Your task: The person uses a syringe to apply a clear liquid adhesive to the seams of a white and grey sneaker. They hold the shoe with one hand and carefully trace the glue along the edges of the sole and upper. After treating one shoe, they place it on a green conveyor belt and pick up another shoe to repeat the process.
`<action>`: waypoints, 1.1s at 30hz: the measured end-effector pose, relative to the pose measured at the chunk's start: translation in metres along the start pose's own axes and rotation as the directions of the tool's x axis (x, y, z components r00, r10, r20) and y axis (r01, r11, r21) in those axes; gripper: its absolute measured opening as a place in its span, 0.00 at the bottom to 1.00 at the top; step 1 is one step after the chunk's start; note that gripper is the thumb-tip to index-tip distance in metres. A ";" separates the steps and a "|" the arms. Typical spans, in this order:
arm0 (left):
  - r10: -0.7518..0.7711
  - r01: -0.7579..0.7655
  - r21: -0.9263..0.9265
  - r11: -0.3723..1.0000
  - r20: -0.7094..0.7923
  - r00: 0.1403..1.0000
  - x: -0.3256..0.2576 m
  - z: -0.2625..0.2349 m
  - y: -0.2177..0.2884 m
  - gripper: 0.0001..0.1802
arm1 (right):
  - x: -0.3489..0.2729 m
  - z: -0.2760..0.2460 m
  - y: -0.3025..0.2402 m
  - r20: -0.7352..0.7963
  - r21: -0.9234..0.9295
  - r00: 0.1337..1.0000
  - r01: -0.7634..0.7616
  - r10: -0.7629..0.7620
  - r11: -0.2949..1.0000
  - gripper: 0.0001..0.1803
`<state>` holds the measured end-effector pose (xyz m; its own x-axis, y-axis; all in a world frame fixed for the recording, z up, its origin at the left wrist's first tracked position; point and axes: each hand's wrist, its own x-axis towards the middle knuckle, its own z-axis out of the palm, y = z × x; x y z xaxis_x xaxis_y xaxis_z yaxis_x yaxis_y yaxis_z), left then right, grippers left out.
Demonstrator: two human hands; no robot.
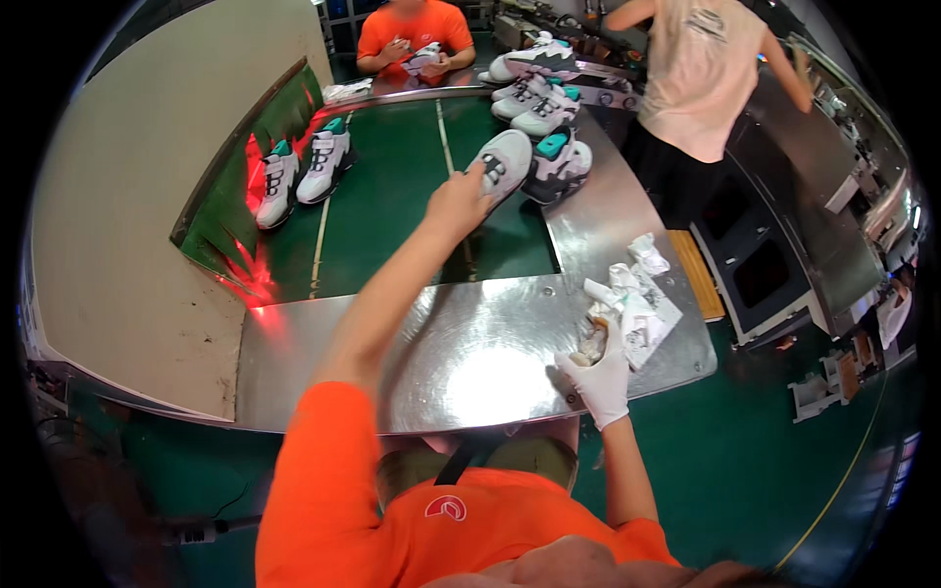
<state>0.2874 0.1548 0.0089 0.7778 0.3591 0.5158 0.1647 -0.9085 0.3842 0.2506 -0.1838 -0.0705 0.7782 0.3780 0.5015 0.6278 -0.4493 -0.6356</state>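
Observation:
My bare left hand [459,206] reaches far forward and is closed on a white and grey sneaker [508,160], tilted with its toe up. Right beside it is another sneaker [567,169] with a teal lining, at the edge of the green belt [392,206]. In a white glove, my right hand [600,380] is low over the metal table [470,343], its fingers curled around a crumpled, yellowish-white wad [594,343]. What the wad is made of is hard to make out. Crumpled white paper [635,299] lies against that hand.
A pair of sneakers [299,176] stands at the belt's left side, by a green guard [235,186]. More sneakers [537,93] are piled at the far right. One co-worker [417,39] handles a shoe across the belt; another [701,78] stands at the right.

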 end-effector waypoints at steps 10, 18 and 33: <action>0.565 -0.666 0.226 0.711 0.381 0.732 -0.222 -0.156 0.039 0.19 | -0.015 -0.084 -0.023 0.419 0.163 0.824 -0.482 0.382 0.861 0.44; 0.511 -0.550 0.342 0.762 0.204 0.835 -0.286 -0.155 0.029 0.17 | -0.018 -0.083 -0.049 0.730 0.683 0.681 -0.722 -0.063 0.113 0.61; 0.454 -0.496 0.292 0.818 0.203 0.868 -0.279 -0.156 0.027 0.14 | 0.013 -0.048 -0.059 0.821 0.549 0.518 -0.831 -0.241 0.084 0.66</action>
<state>-0.0198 0.0629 -0.0056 0.8730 -0.1443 0.4660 -0.0740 -0.9834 -0.1657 0.2244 -0.1909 0.0020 0.2396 0.9684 -0.0687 -0.6022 0.0928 -0.7929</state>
